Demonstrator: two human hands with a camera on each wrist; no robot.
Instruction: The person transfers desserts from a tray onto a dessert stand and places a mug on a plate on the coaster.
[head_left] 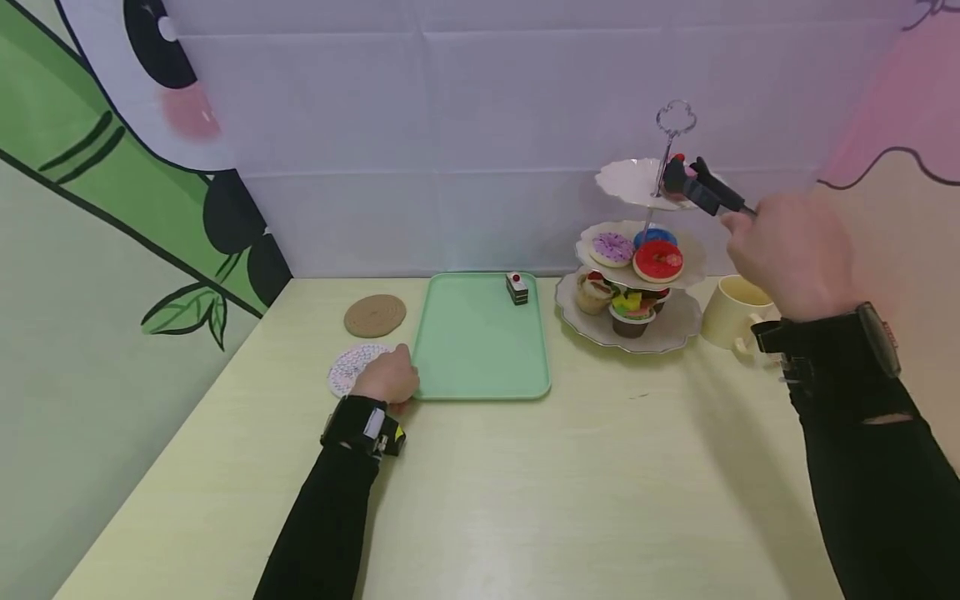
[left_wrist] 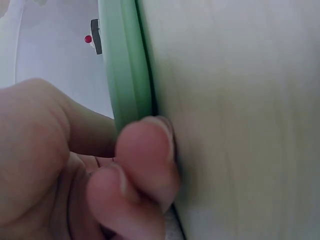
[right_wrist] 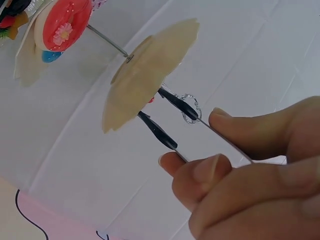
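Note:
My right hand (head_left: pixel 795 254) grips metal tongs with black tips (head_left: pixel 708 190), raised to the top plate (head_left: pixel 626 177) of a three-tier stand. A small cake with a red topping (head_left: pixel 675 185) shows between the spread tips; in the right wrist view the plate hides most of it. My left hand (head_left: pixel 388 377) pinches the green tray (head_left: pixel 480 346) at its near left corner. In the left wrist view, the thumb and fingers meet at the tray's rim (left_wrist: pixel 127 65). On the tray's far right lies a small slice of cake (head_left: pixel 517 288).
Donuts (head_left: pixel 658 261) fill the stand's middle plate, and cupcakes (head_left: pixel 632 314) its bottom plate (head_left: pixel 678 329). A yellow mug (head_left: pixel 731 312) stands right of it. Left of the tray lie a brown round coaster (head_left: pixel 375 316) and a speckled one (head_left: pixel 348 368). A printed cloth (head_left: pixel 450 125) hangs behind.

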